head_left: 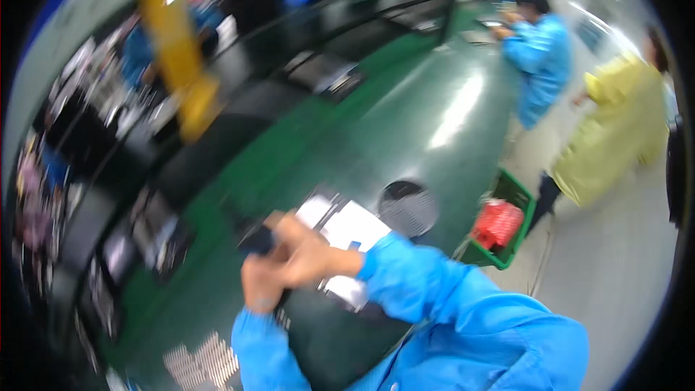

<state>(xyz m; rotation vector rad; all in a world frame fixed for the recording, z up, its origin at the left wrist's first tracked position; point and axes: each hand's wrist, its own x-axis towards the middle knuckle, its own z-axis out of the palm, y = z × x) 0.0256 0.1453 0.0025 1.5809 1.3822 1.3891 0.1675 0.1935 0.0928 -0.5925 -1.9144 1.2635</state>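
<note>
My left hand point(262, 284) and my right hand point(313, 255) come together above the green bench, in blue sleeves. Their fingers are closed around a small dark object point(258, 240), too smeared by motion to name its kind. Just beyond and under my right hand lie white sheets point(352, 229) with dark strips across them. A round dark dish point(409, 208) with a ribbed-looking surface stands to the right of the sheets. Rows of small pale strips point(202, 363) rest on the bench near my left forearm.
A green crate point(518, 234) with a red bubble-wrap bundle point(498, 223) stands at the bench's right edge. A yellow post point(179, 51) rises at the left. Along the bench sits a person in blue point(543, 51); another in yellow point(612, 127) is in the aisle.
</note>
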